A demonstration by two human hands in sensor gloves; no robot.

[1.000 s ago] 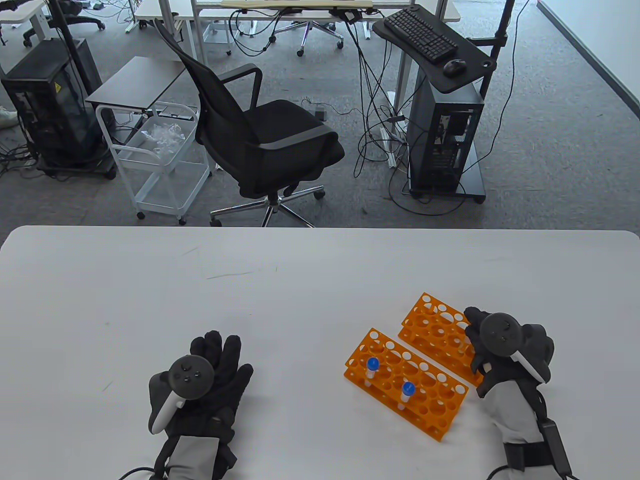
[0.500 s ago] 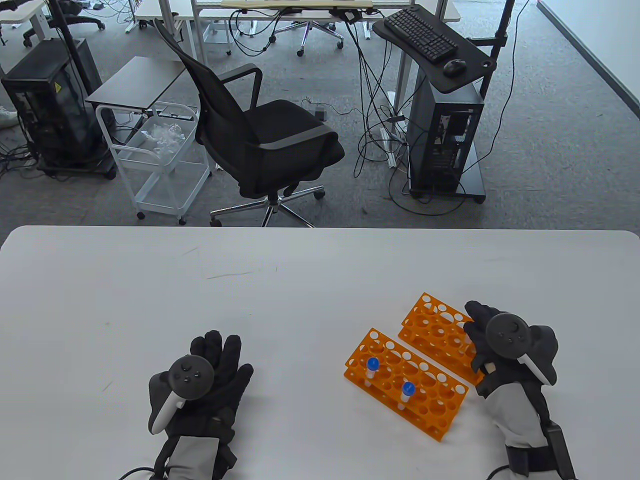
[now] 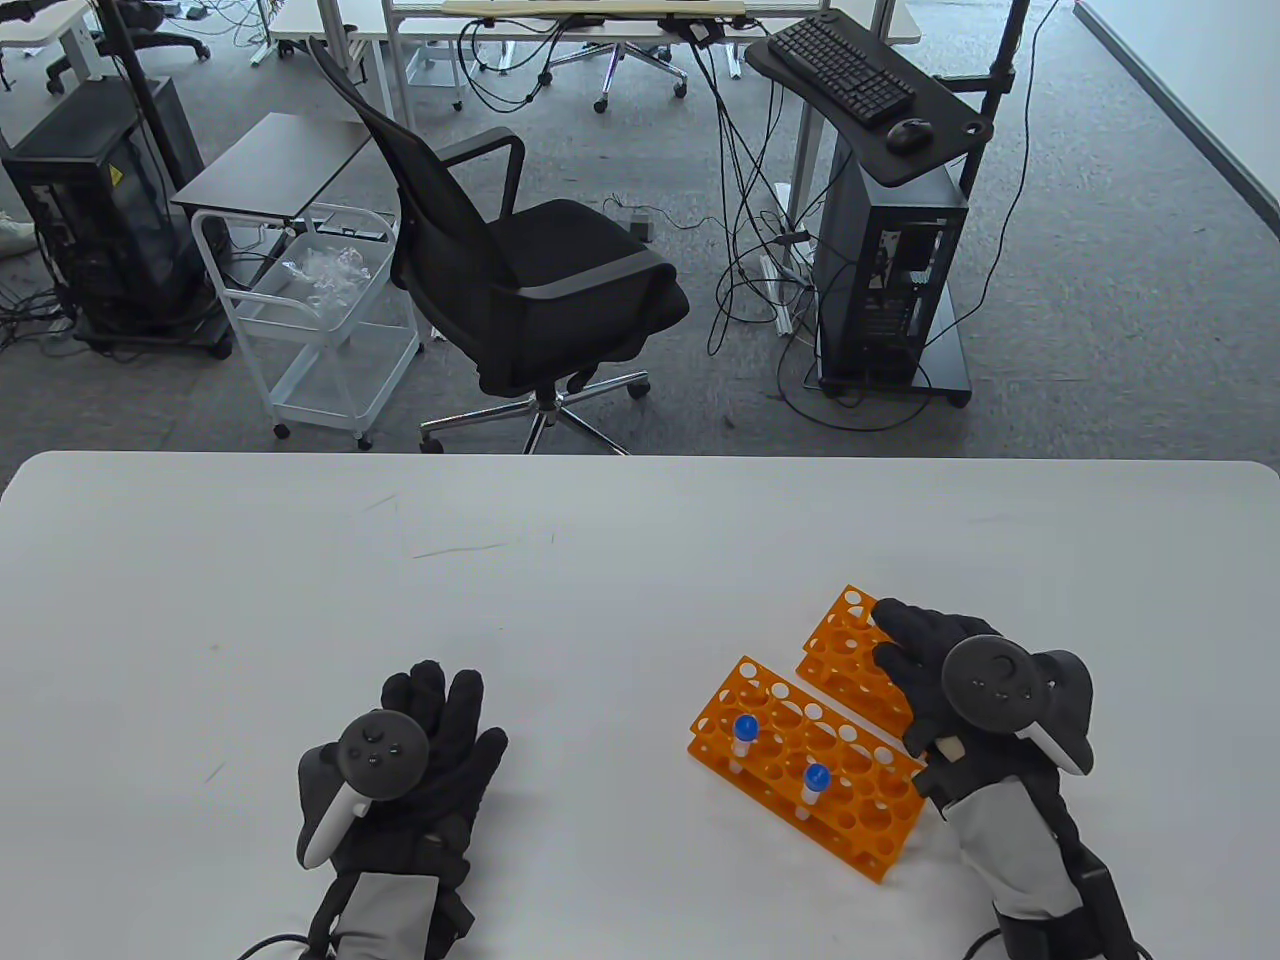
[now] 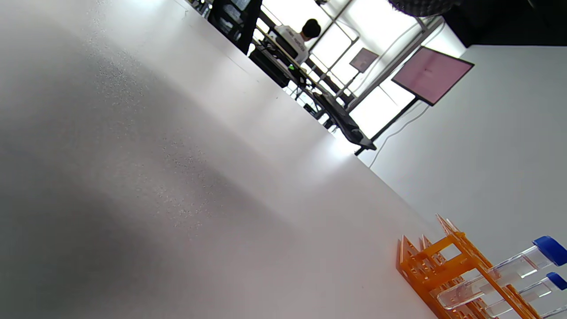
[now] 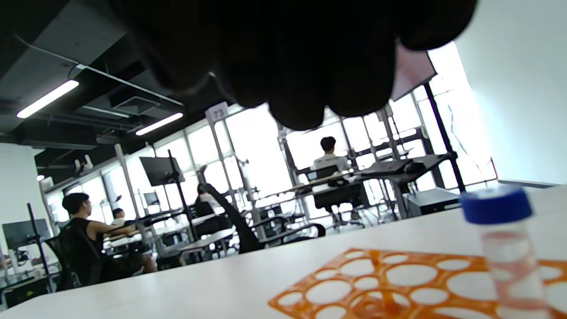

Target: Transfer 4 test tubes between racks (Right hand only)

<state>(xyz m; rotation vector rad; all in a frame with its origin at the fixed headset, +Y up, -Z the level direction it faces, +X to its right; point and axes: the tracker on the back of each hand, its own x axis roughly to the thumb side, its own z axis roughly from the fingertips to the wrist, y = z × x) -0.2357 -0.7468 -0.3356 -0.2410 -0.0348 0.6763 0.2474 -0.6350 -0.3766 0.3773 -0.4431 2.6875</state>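
Two orange racks lie side by side at the right of the table. The near rack (image 3: 850,805) holds two upright blue-capped tubes (image 3: 742,735) (image 3: 817,783). My right hand (image 3: 905,650) reaches over the far rack (image 3: 842,625) with fingers stretched out, holding nothing that I can see. In the right wrist view my dark fingers (image 5: 292,57) hang above an orange rack (image 5: 381,274), where a blue-capped tube (image 5: 502,248) stands upright at the right. My left hand (image 3: 440,720) rests flat on the table (image 3: 600,560), well left of the racks. The left wrist view shows the rack (image 4: 443,270) and two tubes (image 4: 549,244).
The white table's far edge (image 3: 640,457) faces a black office chair (image 3: 520,270). A white cart (image 3: 320,320) and a computer stand (image 3: 880,250) are on the floor beyond.
My right hand has moved left from the right end of the far rack and now covers most of it, fingers stretched out. My left hand has not moved.
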